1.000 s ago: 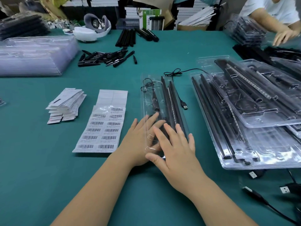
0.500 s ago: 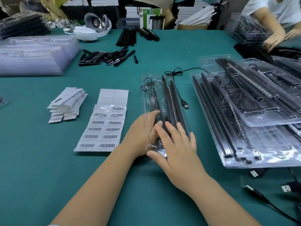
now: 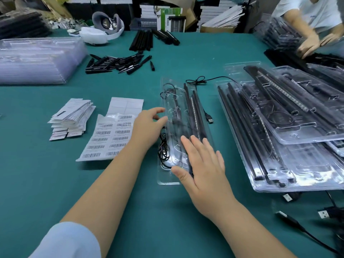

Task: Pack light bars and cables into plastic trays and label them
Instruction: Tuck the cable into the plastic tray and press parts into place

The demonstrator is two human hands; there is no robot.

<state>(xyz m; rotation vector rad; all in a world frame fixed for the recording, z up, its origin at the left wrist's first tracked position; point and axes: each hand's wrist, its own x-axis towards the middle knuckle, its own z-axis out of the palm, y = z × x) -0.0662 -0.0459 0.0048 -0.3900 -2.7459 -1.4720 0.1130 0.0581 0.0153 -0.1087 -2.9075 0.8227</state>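
green-covered table (image 3: 55, 183) before stacked white boxes (image 3: 219, 17).

Green table (image 3: 55, 183): trays (image 3: 307, 168), labels (image 3: 104, 142).

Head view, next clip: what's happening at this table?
A person is packing a narrow clear plastic tray of black light bars on a green table. The right hand presses flat on its near end; the left hand touches its left edge, beside a white barcode label sheet.
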